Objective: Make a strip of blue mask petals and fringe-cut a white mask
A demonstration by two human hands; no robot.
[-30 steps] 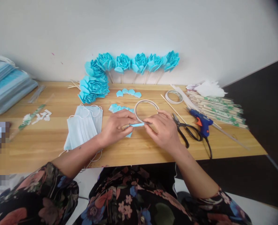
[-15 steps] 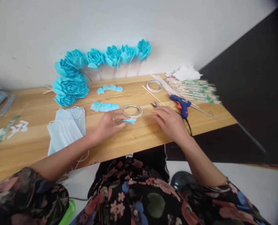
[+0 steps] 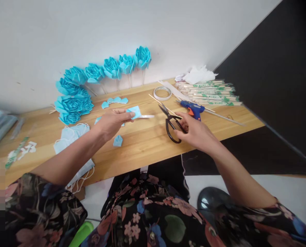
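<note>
My left hand (image 3: 113, 122) is lifted above the wooden table (image 3: 142, 144) and pinches a small blue petal piece (image 3: 134, 112) with a strip of white tape (image 3: 146, 116) sticking out to the right. My right hand (image 3: 194, 132) grips the handles of black scissors (image 3: 170, 123), blades pointing up-left toward the tape strip, a short gap away. One loose blue petal (image 3: 118, 140) lies on the table below my left hand.
Blue fabric roses (image 3: 101, 73) lean along the wall. Face masks (image 3: 72, 135) lie at left. A tape roll (image 3: 162, 93), blue glue gun (image 3: 192, 109) and wrapped chopsticks (image 3: 209, 92) sit at right. More blue petals (image 3: 114, 101) lie behind my left hand.
The left hand lifted the blue piece with tape off the table. The right hand moved to the scissors and picked them up. The view swung right and tilted.
</note>
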